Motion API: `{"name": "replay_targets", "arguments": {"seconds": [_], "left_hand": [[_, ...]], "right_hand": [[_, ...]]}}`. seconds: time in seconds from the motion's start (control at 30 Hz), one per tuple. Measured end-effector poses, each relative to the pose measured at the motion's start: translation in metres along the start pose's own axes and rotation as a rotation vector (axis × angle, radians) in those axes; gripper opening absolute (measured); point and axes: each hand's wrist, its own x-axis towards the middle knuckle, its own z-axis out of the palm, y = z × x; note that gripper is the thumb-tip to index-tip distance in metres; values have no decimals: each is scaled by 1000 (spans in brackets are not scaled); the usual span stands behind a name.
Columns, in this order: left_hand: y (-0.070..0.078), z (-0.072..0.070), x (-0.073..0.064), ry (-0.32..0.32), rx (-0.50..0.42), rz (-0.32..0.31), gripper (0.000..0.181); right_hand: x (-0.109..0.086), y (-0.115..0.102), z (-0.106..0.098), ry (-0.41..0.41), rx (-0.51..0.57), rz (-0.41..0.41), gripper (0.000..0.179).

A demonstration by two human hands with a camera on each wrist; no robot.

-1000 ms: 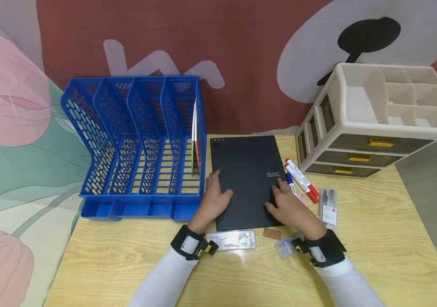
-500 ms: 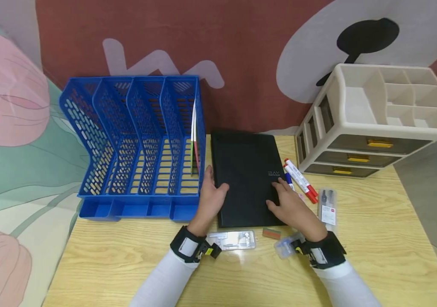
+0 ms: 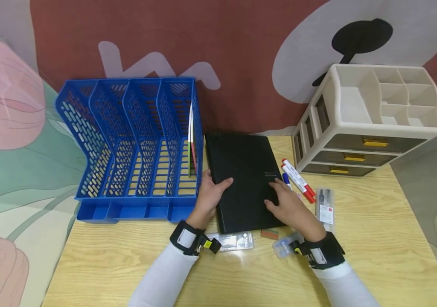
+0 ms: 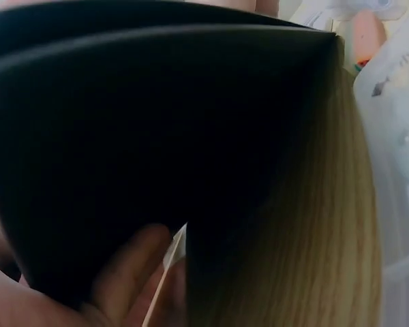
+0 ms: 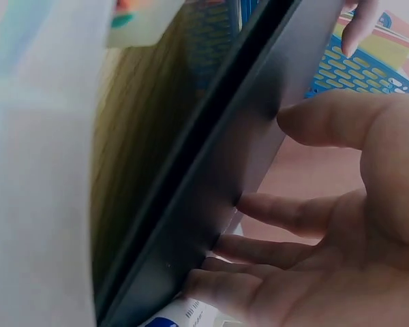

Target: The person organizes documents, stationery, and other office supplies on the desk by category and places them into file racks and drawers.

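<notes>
A black folder [image 3: 241, 183] lies in the middle of the table in the head view, its left side raised off the tabletop. My left hand [image 3: 208, 198] grips its left edge, thumb on the cover. In the left wrist view, fingers [image 4: 133, 272] reach under the folder's dark underside [image 4: 123, 150]. My right hand [image 3: 293, 209] rests its fingertips on the cover near the right edge. The right wrist view shows those fingers [image 5: 293, 211] nearly straight, their tips touching the black cover [image 5: 259, 122].
A blue file rack [image 3: 134, 198] stands left, with thin booklets [image 3: 190, 140] in its right slot. At right is a cream drawer organizer [image 3: 389, 127]. Markers [image 3: 299, 181], a pencil-lead-style clear case [image 3: 325, 209], another clear case [image 3: 239, 241], an eraser [image 3: 269, 234] and a small bluish container [image 3: 281, 247] surround the folder.
The folder's left side has risen and it has shifted slightly left and nearer. My left hand has gone from resting on the edge to gripping it; my right hand stays nearly in place.
</notes>
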Motion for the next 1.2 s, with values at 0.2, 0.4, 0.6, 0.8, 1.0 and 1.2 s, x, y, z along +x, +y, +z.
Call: {"name": "replay_targets", "arguments": {"seconds": [0.2,0.4,0.6,0.8,1.0,1.2], "left_hand": [[-1,-1,0,-18,59,57,66],[11,-3,-9,-61,-41,140,57],[32,-10,-23,-104,-24,201,54],[51,-18,-36,-126,10,262,54],[62,-23,-45,-157,-36,306,53],[63,-23,-48,-159,-45,316,52]], "right_hand": [[0,1,2,15,48,5,60],[3,0,4,87,115,-23,61],[9,-2,1,191,184,-41,79],[14,-4,-7,162,384,37,105],[17,1,-13,125,620,91,104],[16,1,-9,125,731,79,93]]}}
